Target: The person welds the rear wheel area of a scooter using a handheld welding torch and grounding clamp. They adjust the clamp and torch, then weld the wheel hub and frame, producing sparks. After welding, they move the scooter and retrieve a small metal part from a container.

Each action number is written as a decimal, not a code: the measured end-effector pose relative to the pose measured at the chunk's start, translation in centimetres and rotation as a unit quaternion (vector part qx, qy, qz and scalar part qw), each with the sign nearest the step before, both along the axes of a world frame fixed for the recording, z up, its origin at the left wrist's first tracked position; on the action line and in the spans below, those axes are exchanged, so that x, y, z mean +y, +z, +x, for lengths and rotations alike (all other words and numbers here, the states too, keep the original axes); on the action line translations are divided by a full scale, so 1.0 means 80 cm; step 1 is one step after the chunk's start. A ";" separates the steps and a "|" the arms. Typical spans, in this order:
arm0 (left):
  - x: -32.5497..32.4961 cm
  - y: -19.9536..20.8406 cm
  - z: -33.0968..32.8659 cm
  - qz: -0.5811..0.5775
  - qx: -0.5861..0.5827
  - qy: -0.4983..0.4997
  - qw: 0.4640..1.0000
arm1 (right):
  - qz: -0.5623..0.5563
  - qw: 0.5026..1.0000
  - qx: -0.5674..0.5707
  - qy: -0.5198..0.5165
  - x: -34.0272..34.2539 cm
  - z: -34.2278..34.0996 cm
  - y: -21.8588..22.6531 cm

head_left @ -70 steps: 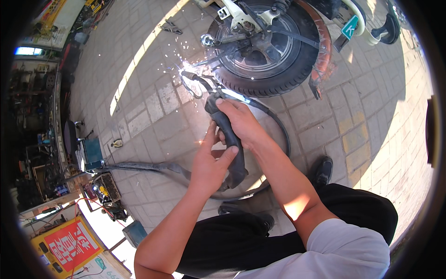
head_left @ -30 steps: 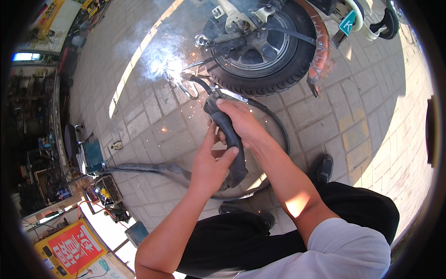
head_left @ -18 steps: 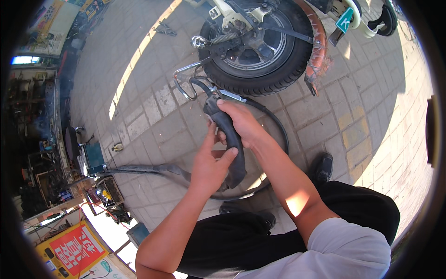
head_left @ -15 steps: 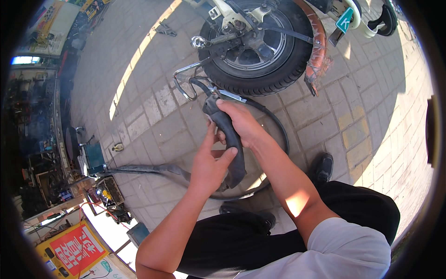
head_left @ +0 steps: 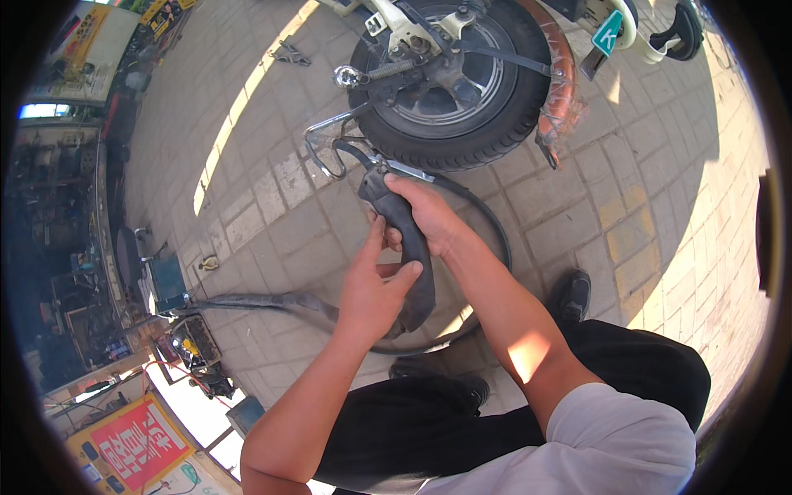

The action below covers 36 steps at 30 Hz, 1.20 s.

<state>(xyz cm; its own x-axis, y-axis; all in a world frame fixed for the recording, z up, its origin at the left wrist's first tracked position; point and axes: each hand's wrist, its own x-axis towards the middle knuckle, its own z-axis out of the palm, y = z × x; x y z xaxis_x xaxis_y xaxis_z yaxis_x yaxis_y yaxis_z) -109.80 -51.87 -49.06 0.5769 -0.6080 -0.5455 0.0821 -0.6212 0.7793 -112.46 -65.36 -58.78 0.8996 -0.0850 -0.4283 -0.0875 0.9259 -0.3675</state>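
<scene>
A black welding torch (head_left: 408,227) with a thick curved handle and a bent neck is held between my two hands. My right hand (head_left: 426,213) wraps its upper part from the right, thumb lying along the top near the neck. My left hand (head_left: 378,285) grips the lower part from the left, thumb across the handle and fingers partly hidden beneath. The neck reaches toward a bent chrome bar (head_left: 318,157) beside the tyre (head_left: 450,148) of a two-wheeler. A thick black cable (head_left: 505,239) loops over the paving around the torch.
An orange mudguard (head_left: 562,87) curves behind the wheel. Loose metal pieces (head_left: 291,54) lie on the paving. At left stand a blue-green box (head_left: 168,279), a tool bin (head_left: 194,342) and cluttered shelves. A red and yellow sign (head_left: 136,444) is at lower left. My shoe (head_left: 573,295) is at right.
Both hands keep the same hold on the torch. The view has shifted slightly, so the wheel sits a little further left. Haze at the left has drifted.
</scene>
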 end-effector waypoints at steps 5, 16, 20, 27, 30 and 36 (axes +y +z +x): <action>0.004 -0.007 0.001 0.008 -0.008 -0.016 1.000 | 0.040 0.999 0.001 -0.010 0.005 -0.005 -0.005; 0.002 0.002 -0.001 0.015 0.005 -0.005 1.000 | 0.039 0.999 -0.011 -0.016 0.007 -0.001 -0.006; 0.002 0.000 0.000 0.017 -0.004 -0.010 1.000 | 0.021 1.000 -0.010 0.003 0.007 0.001 -0.008; 0.003 -0.003 0.001 -0.010 -0.001 0.004 1.000 | -0.032 0.999 0.008 -0.022 0.006 0.004 0.003; 0.000 0.000 0.000 0.006 -0.001 0.000 1.000 | -0.048 0.998 0.025 -0.031 0.006 0.005 0.015; 0.004 0.004 -0.003 0.013 0.007 -0.032 0.999 | 0.146 0.980 -0.130 -0.022 0.016 -0.014 -0.027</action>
